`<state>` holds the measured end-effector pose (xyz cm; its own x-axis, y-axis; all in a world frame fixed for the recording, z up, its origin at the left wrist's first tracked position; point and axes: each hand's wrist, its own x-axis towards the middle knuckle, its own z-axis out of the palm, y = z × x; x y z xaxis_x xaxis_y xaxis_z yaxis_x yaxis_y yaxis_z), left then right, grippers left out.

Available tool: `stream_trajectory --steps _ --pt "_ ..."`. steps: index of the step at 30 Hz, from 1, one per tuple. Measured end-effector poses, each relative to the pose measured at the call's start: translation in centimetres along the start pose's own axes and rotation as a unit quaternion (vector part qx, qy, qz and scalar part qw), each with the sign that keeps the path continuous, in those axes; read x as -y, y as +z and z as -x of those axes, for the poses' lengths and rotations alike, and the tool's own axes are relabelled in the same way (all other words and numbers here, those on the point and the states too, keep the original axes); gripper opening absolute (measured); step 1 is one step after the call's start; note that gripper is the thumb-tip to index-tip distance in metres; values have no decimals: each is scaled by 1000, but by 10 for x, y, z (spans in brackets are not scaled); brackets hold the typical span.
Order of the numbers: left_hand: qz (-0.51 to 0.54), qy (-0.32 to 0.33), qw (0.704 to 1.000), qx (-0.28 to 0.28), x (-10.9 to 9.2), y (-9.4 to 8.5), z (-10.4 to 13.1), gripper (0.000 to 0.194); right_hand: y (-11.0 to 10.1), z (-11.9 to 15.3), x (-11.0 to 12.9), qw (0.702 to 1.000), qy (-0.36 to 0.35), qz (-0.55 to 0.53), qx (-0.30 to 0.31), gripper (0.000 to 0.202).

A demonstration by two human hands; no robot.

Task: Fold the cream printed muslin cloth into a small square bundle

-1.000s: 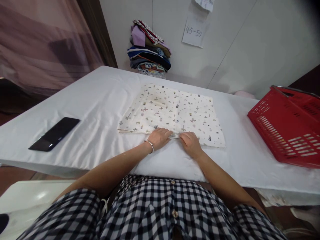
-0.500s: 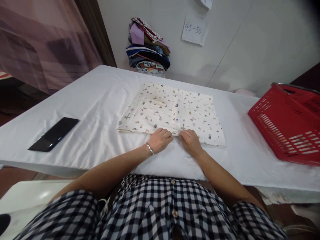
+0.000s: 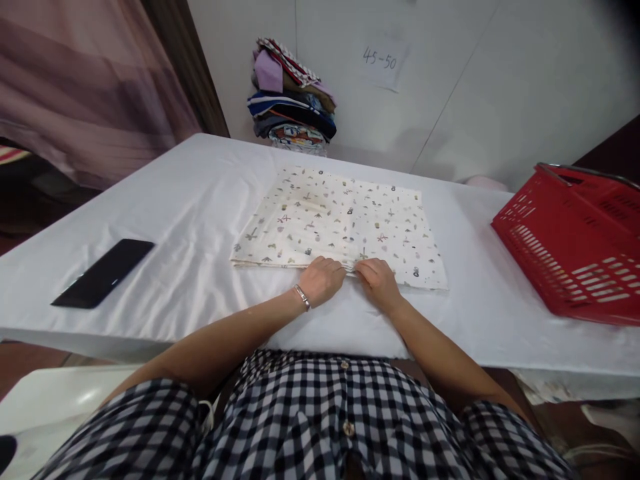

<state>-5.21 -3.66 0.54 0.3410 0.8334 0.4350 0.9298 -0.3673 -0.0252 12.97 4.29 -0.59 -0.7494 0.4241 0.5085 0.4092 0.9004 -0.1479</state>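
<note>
One white table [image 3: 200, 193] spans the view, which has shifted slightly. One red basket [image 3: 565, 247] stands toward the right end. One folded printed cloth [image 3: 340, 227] lies mid-table with open room on both sides, its near edge short of the table's front. One black phone [image 3: 103, 275] lies well to the left. The left hand [image 3: 321, 279] and right hand [image 3: 379, 283] — two, just apart — pinch that near edge, as half a second ago.
</note>
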Motion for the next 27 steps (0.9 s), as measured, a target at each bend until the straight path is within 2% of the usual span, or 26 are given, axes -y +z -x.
stream_trajectory --steps 7,12,15,18,23,27 --pt "26 -36 999 -6 0 -2 1 18 -2 2 3 999 -38 -21 5 19" --pt "33 -45 998 -13 0 1 0 19 -3 3 3 999 -31 -12 8 17" --pt "30 -43 999 3 0 0 1 19 -2 3 1 1000 -22 -14 -5 20" --pt "9 -56 998 28 2 -5 4 17 -2 3 1 1000 -12 -22 -6 20" --pt "-54 -116 991 46 7 -6 10 8 -3 3 0 999 -18 -29 8 21" --pt "-73 -129 987 56 15 -3 9 16 -2 2 0 1000 -18 -25 3 21"
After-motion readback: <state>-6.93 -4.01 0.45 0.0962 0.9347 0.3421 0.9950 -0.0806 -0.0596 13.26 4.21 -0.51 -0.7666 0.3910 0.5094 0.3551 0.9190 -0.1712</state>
